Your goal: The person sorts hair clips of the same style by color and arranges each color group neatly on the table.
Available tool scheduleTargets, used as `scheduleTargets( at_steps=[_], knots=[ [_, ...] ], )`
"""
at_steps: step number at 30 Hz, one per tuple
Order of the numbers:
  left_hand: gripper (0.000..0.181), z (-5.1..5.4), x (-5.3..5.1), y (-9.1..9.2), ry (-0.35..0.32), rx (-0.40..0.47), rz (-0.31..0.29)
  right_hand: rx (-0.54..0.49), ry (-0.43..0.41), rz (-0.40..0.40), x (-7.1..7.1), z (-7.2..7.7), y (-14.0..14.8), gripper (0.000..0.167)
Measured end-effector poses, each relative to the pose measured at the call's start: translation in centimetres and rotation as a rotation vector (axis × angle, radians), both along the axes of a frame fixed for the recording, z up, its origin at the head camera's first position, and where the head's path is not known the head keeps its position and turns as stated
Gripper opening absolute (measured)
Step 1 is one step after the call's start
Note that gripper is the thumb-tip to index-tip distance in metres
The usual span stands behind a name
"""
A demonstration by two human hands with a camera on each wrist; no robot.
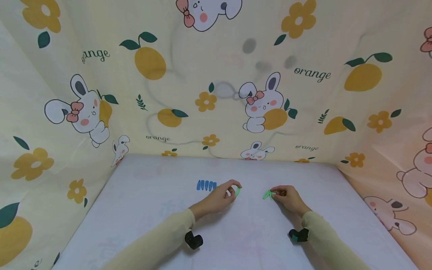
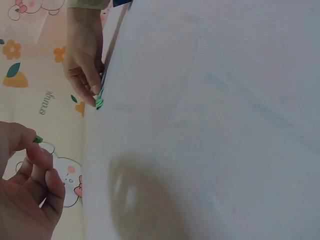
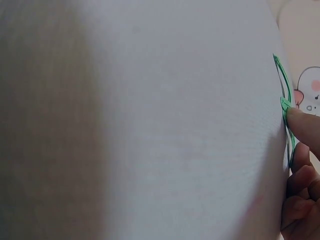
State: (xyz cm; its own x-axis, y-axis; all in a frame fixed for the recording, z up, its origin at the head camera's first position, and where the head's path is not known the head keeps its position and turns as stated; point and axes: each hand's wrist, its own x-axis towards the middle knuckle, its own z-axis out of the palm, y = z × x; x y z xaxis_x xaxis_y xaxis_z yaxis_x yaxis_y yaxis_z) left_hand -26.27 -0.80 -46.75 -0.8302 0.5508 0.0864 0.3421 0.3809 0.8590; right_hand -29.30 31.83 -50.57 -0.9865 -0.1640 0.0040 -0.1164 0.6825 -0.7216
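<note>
My left hand [image 1: 220,195] is raised over the table and pinches a small green hair clip [image 1: 237,191] between thumb and forefinger. Only the clip's tip [image 2: 38,139] shows in the left wrist view. To the right, my right hand [image 1: 288,197] pinches one of a few slim green hair clips [image 1: 266,194] at the tabletop. In the right wrist view these green clips [image 3: 286,80] look long and pointed, partly hidden by the thumb and fingers. Several blue hair clips [image 1: 202,185] lie side by side in a row, just left of and behind my left hand.
The white tabletop [image 1: 249,232] reaches back to a cloth wall [image 1: 222,123] printed with rabbits and oranges, which also closes in both sides. A small black device [image 1: 194,240] sits at the left wrist, another [image 1: 298,235] at the right wrist.
</note>
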Motion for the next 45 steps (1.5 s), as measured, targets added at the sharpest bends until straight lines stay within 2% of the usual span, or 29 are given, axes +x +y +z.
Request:
scheduleTargets(
  at_steps=[7,12,15,19,24,27,34,45],
  knots=[
    [0.035,0.1,0.2,-2.6,-0.026,0.041,0.026,-0.004,0.003,0.011,0.4,0.3,0.0,0.023],
    [0.035,0.1,-0.3,-4.8,0.004,0.05,0.054,0.012,0.005,-0.008,0.4,0.2,0.3,0.024],
    [0.036,0.0,-0.6,-6.2,0.0,0.051,0.084,0.017,0.007,-0.006,0.2,0.1,0.6,0.024],
    [0.036,-0.4,-0.8,-8.1,-0.036,0.041,0.143,0.004,0.006,0.007,0.0,0.1,0.6,0.024],
    [0.036,-1.6,-0.9,-9.8,-0.064,0.008,0.19,-0.002,0.004,0.007,0.0,0.3,0.4,0.023],
    [0.035,-2.3,-0.9,-10.4,-0.071,-0.02,0.198,0.004,-0.004,0.002,0.0,0.3,0.2,0.023],
    [0.03,-3.6,-0.5,-11.3,-0.023,-0.109,0.192,0.006,-0.013,0.001,0.0,0.4,-0.1,0.024],
    [0.032,-3.9,-0.6,-11.2,-0.045,-0.101,0.22,0.001,-0.016,0.0,0.1,0.3,-0.1,0.024]
  ],
)
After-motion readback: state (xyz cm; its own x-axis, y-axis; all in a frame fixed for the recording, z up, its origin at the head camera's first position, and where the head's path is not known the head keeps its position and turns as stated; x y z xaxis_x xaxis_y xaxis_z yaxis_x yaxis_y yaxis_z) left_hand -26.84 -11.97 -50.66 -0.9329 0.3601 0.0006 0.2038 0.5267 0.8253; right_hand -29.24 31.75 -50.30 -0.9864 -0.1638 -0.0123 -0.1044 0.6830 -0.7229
